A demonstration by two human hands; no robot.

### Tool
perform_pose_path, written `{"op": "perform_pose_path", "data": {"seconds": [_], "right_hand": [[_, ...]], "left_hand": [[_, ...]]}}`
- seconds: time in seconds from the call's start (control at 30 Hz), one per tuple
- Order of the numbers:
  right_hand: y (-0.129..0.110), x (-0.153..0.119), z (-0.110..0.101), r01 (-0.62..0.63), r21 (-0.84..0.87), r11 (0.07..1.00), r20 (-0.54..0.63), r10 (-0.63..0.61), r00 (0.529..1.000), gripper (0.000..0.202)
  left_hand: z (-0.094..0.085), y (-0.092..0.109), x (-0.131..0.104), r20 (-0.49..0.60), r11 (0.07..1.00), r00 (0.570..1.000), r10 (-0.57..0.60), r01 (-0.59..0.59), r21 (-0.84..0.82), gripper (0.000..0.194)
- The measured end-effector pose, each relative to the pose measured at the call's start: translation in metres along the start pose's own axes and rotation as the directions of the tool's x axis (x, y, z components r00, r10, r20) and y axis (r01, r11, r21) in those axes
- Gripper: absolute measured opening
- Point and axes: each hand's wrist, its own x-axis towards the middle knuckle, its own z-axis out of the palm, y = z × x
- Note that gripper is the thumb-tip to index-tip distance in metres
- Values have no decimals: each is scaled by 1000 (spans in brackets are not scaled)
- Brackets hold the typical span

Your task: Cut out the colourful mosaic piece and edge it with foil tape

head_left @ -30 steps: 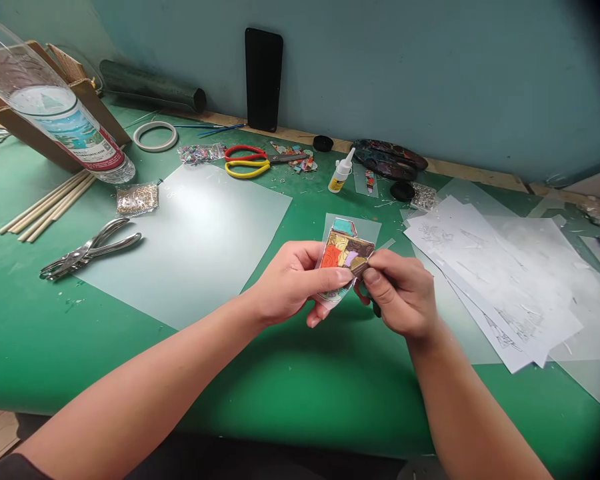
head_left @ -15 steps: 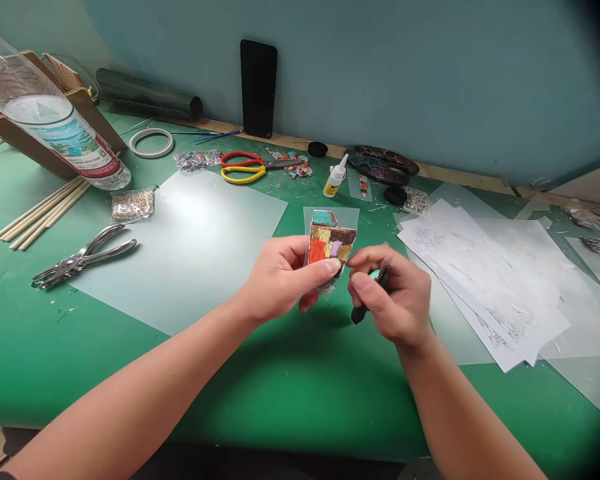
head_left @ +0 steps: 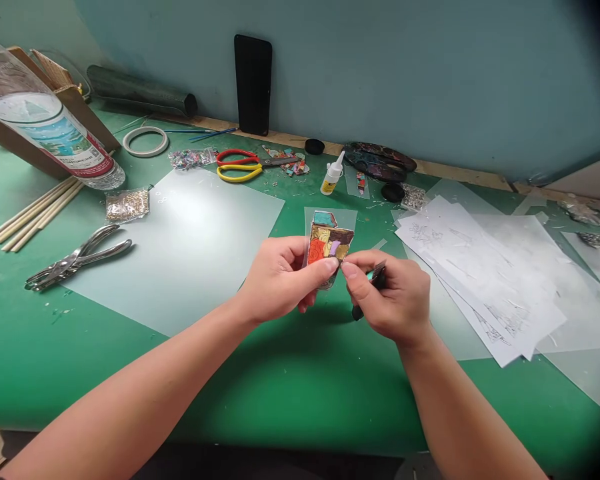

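My left hand (head_left: 285,277) pinches a clear plastic piece with a colourful patterned picture (head_left: 330,241) on it, thumb on its front near the lower right. Close against the piece's right edge is my right hand (head_left: 393,287), with thumb and forefinger tips together. A dark tool with a green part (head_left: 377,277) is held in the curled fingers of that hand, its black end sticking out below. Whatever lies between the right fingertips is too small to make out. Both hands are above the green table (head_left: 280,393).
Behind the hands stand a white glue bottle (head_left: 331,175) and red-yellow scissors (head_left: 240,165). Left are a metal punch (head_left: 75,260), wooden sticks (head_left: 35,213) and a tilted plastic bottle (head_left: 60,133). Drawn papers (head_left: 480,267) lie right; a black phone (head_left: 253,85) leans on the wall.
My right thumb has come up to the forefinger, and the fingertips are now at the piece's right edge. The whole view has shifted slightly.
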Motion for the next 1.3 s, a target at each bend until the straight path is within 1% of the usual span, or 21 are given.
{"op": "perform_pose_path", "data": {"seconds": [0.13, 0.27, 0.4, 0.53, 0.7, 0.83, 1.03, 1.3], "right_hand": [[0, 2, 0, -11, -14, 1000, 3, 11, 1000, 10], [-1, 2, 0, -32, -32, 999, 21, 33, 999, 11], [-2, 2, 0, -43, -25, 999, 40, 44, 998, 12], [-2, 2, 1, -49, -13, 999, 18, 49, 999, 11], [-2, 2, 1, -54, 1, 999, 19, 54, 998, 11], [-1, 1, 1, -82, 7, 997, 14, 82, 997, 12], [0, 1, 1, -112, 79, 991, 49, 108, 993, 12], [-1, 3, 1, -137, 83, 987, 71, 132, 989, 12]], "left_hand": [[1, 1, -1, -34, 999, 999, -32, 32, -9, 37], [1, -1, -1, -34, 999, 999, -38, 37, -30, 37], [1, -4, 0, -19, 995, 999, -51, 49, -89, 32], [0, -7, 1, -20, 988, 998, -63, 59, -142, 27], [0, -7, 1, -13, 991, 998, -54, 52, -123, 28], [1, -6, 1, -9, 994, 999, -46, 44, -98, 31], [1, -6, 2, -22, 995, 999, -47, 45, -85, 34], [1, -5, 1, -21, 997, 999, -43, 41, -58, 38]]}}
